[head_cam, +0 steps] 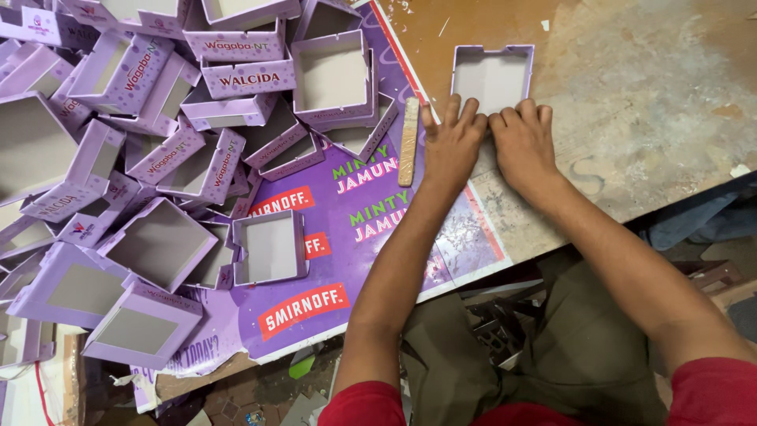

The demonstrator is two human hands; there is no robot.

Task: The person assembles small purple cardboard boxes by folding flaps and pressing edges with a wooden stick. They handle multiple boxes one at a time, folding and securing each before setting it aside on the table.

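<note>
Both arms reach forward, the left hand and right hand lying palm-down side by side, fingers flat and together, pressing the near edge of 1 shallow lilac box tray on the worn wooden table; neither clamps it. The tray's grey inside holds nothing. A wooden stick lies just left, beside a heap of empty lilac trays on a purple printed sheet.

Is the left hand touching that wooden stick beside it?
Apart. The head view shows a strip of purple sheet between the left hand and the wooden stick.

near edge of tray hidden under hands; box pile cut off left.
</note>
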